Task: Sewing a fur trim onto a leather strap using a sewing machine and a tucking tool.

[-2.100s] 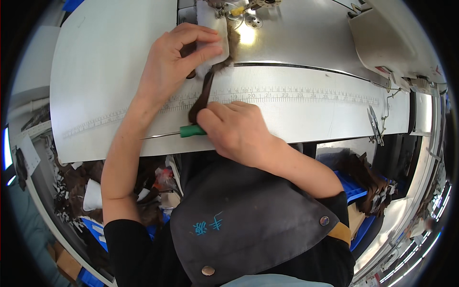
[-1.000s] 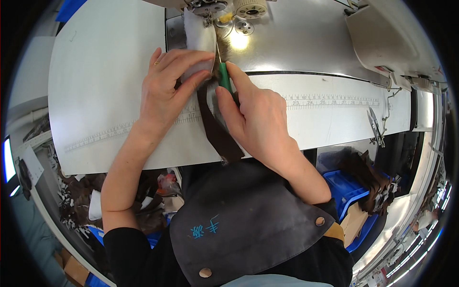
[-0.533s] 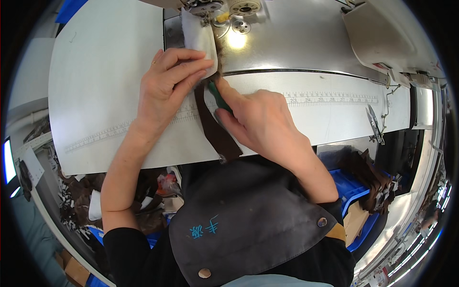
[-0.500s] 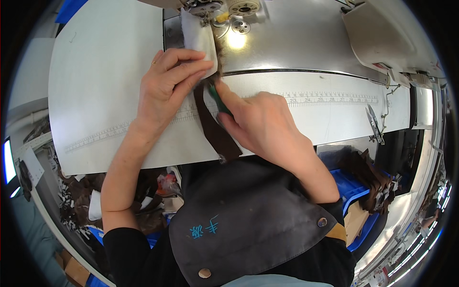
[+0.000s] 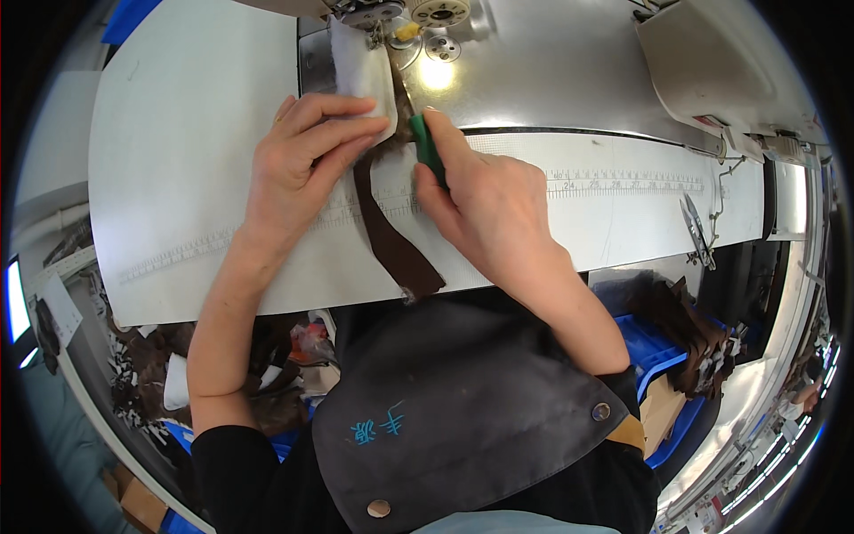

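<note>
My left hand (image 5: 298,165) presses a white fleecy piece (image 5: 360,67) between its thumb and fingers. The far end of that piece lies under the sewing machine's head (image 5: 372,12). Brown furry material shows along its right edge, and a dark brown strip (image 5: 391,245) trails from below it toward the table's front edge. My right hand (image 5: 498,200) is closed round a green-handled tool (image 5: 425,147), index finger along the handle. A thin tip seems to point at the piece's right edge; its exact kind I cannot make out.
Small scissors (image 5: 696,230) lie at the right of the white table (image 5: 196,116), which carries a printed ruler. A blue bin (image 5: 654,351) with brown pieces stands below right. Brown and white scraps (image 5: 178,378) are heaped below left.
My right hand has drawn the green-handled tool a little up and right, away from my left fingers. The white piece and my left hand have shifted slightly left.
</note>
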